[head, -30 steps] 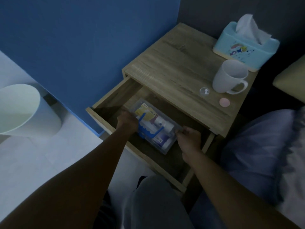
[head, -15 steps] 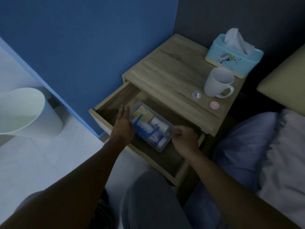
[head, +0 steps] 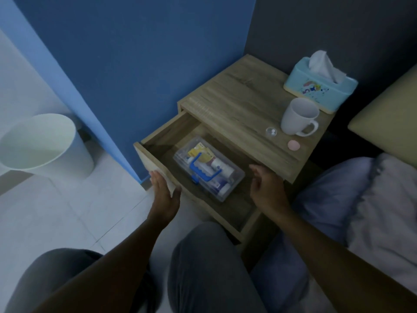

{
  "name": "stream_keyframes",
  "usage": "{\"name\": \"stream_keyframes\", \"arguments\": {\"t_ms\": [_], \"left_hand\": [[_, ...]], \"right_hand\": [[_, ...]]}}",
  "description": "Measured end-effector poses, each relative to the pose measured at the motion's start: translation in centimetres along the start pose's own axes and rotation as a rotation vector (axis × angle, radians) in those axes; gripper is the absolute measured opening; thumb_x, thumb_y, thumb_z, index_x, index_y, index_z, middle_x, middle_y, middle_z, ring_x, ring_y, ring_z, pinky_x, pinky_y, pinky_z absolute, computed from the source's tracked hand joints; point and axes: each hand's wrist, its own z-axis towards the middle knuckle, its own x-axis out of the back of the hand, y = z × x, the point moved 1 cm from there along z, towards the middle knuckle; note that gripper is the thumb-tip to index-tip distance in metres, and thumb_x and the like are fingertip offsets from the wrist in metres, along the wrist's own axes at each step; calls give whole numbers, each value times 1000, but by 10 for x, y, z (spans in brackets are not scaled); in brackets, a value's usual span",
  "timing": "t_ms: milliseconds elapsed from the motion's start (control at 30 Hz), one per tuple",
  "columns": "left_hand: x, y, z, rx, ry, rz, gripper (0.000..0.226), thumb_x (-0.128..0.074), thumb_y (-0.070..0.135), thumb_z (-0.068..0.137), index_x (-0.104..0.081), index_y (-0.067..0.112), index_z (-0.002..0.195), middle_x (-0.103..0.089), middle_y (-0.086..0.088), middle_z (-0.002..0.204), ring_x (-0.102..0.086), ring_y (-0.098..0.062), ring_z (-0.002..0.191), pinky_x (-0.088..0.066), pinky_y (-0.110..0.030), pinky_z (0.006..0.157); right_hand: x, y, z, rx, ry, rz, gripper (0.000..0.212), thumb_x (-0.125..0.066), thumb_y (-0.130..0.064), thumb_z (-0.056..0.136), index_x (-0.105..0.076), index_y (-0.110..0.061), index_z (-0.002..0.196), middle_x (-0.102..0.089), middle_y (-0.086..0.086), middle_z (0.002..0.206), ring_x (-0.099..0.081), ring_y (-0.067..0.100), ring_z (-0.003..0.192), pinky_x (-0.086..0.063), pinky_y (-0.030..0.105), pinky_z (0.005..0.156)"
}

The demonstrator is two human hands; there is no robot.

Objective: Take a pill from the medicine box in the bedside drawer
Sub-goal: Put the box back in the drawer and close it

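The wooden bedside drawer (head: 158, 136) is pulled open. Inside it lies a clear plastic medicine box (head: 234, 177) with a blue handle, closed, holding tubes and packets. My left hand (head: 163, 190) lies flat against the outer front panel of the drawer, fingers apart, holding nothing. My right hand (head: 267, 190) hovers open at the drawer's right side, just right of the box and not touching it. On the nightstand top (head: 237, 102) sit a small clear round pill cup (head: 271, 131) and a pink round lid (head: 293, 145).
A white mug (head: 299, 116) and a light blue tissue box (head: 320, 86) stand on the nightstand's right rear. A white waste bin (head: 42, 143) is on the floor at left. A blue wall is behind, the bed with pillows (head: 361, 195) at right, my knees below.
Both hands have let go of the medicine box and drawn back. The left one moved out to the drawer's front panel, the right one to the drawer's right side. The box stays in the drawer.
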Motion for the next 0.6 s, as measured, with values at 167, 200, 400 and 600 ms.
{"name": "stream_keyframes", "arguments": {"t_ms": [167, 200, 400, 600], "left_hand": [[-8, 6, -2, -34, -103, -212, 88, -56, 43, 93, 11, 39, 150, 13, 12, 163, -1, -19, 151, -17, -44, 117], [-9, 5, -1, -39, -105, -226, 88, -55, 41, 93, 11, 39, 150, 14, 13, 163, -1, -19, 151, -18, -43, 117], [-14, 4, 9, -46, -167, -278, 90, -52, 30, 98, 21, 34, 150, 12, 17, 161, -8, -4, 142, -24, -33, 113], [-28, 14, 25, -34, -218, -317, 94, -52, 25, 98, 28, 28, 148, -6, 36, 151, -17, 9, 128, -31, -26, 106]], "right_hand": [[11, 17, 9, 165, 118, -199, 50, -53, -7, 97, -46, -13, 146, -50, 10, 148, -47, 24, 137, -39, 35, 114], [13, 21, 12, 212, 119, -262, 50, -54, -7, 97, -46, -11, 146, -50, 13, 149, -47, 27, 137, -39, 41, 115], [20, 52, 29, 310, 222, -455, 41, -58, -17, 97, -55, -6, 136, -55, 18, 142, -50, 34, 132, -40, 52, 110], [26, 90, 37, 376, 152, -464, 50, -46, -28, 102, -48, -4, 145, -45, 22, 152, -34, 39, 145, -32, 58, 117]]}}
